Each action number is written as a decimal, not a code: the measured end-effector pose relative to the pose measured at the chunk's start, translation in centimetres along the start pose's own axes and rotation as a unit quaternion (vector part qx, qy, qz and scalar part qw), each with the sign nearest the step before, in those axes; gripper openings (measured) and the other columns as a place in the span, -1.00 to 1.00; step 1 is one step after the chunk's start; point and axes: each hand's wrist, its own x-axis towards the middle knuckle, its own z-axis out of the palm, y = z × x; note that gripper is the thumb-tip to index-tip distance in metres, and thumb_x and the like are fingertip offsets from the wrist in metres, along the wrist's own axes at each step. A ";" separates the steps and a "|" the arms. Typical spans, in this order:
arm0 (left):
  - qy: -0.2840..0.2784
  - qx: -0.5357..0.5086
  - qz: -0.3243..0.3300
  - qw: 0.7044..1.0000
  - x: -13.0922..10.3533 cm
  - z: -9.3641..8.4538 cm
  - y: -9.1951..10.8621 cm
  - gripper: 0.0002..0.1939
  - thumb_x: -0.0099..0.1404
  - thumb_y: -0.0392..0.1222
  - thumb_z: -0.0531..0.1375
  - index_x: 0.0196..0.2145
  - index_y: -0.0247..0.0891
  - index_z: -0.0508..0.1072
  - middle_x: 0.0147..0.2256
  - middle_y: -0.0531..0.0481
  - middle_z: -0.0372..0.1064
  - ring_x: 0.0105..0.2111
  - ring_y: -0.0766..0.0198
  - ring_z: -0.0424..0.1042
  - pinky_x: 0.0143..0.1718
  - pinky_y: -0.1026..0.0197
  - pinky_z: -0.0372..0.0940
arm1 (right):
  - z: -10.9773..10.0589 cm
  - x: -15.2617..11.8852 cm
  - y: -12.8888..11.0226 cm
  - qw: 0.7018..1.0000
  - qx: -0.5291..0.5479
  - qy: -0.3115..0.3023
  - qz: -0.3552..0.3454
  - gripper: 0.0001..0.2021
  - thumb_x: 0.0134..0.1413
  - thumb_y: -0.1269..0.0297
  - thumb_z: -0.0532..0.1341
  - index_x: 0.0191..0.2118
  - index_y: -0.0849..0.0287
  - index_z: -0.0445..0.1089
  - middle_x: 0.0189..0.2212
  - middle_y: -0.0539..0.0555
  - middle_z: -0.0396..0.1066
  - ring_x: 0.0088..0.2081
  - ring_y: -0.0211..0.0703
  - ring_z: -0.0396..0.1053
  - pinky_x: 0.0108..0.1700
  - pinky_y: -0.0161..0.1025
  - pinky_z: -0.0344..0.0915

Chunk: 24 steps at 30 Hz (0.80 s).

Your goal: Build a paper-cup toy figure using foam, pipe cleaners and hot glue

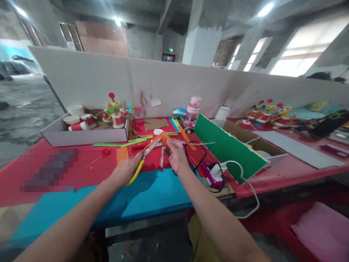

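Note:
My left hand (125, 170) is closed around the yellow handles of a pair of scissors (139, 168), whose blades point up and to the right. At the blade tips is a small piece of orange paper (164, 138), pinched in the fingers of my right hand (176, 154). Just behind the blades a white paper cup (157, 132) stands on the red table cover. An orange paper sheet (122, 154) lies left of the scissors, and blue paper (158, 191) is spread below both hands.
A white box (84, 136) with cups and a paper-cup figure (117, 118) stands at the back left. A green-sided box (229, 145), a purple power strip (209, 174) with cables and a pink bottle (193, 109) are on the right. A partition (163, 80) runs behind.

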 end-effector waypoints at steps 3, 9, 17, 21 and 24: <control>-0.003 0.005 -0.001 1.000 0.0 -0.1 0.1 -0.61 0.39 -0.08 -0.11 0.11 -0.25 0.14 -0.27 -0.16 0.45 -0.28 0.03 0.51 -0.40 0.22 0.24 | 0.0 0.0 0.2 1.000 -0.010 -0.010 0.000 -0.75 -0.26 0.31 0.48 -0.44 0.19 0.41 -0.62 -0.14 0.42 -0.59 -0.38 0.40 -0.47 -0.44 0.41; -0.006 0.013 -0.007 1.000 0.0 -0.2 0.1 -0.65 0.40 -0.11 -0.13 0.06 -0.26 0.16 -0.24 -0.17 0.45 -0.25 0.03 0.51 -0.37 0.22 0.25 | -0.2 0.1 0.4 0.999 -0.035 -0.017 -0.004 -0.72 -0.32 0.25 0.49 -0.47 0.20 0.42 -0.63 -0.13 0.41 -0.60 -0.39 0.38 -0.45 -0.43 0.41; 0.009 0.001 -0.003 1.000 0.2 0.5 -0.4 -0.63 0.40 -0.08 -0.10 0.08 -0.26 0.17 -0.29 -0.16 0.45 -0.28 0.04 0.50 -0.37 0.22 0.23 | -0.2 0.2 0.5 0.998 -0.048 -0.018 -0.027 -0.72 -0.32 0.24 0.49 -0.46 0.20 0.43 -0.64 -0.13 0.41 -0.59 -0.36 0.40 -0.44 -0.41 0.40; 0.015 -0.013 -0.004 1.000 0.2 0.6 -0.2 -0.60 0.39 -0.08 -0.08 0.12 -0.27 0.17 -0.33 -0.15 0.45 -0.32 0.03 0.50 -0.38 0.21 0.22 | -0.2 0.1 0.3 0.998 -0.051 -0.026 -0.030 -0.72 -0.29 0.23 0.48 -0.46 0.20 0.42 -0.64 -0.12 0.41 -0.58 -0.37 0.40 -0.44 -0.43 0.40; 0.005 -0.008 -0.006 1.000 0.1 0.2 0.0 -0.57 0.39 -0.09 -0.10 0.13 -0.31 0.17 -0.37 -0.16 0.44 -0.33 0.01 0.49 -0.38 0.19 0.24 | -0.2 0.1 0.1 0.998 -0.046 -0.032 -0.027 -0.72 -0.24 0.21 0.46 -0.43 0.19 0.41 -0.62 -0.11 0.42 -0.58 -0.35 0.41 -0.45 -0.41 0.41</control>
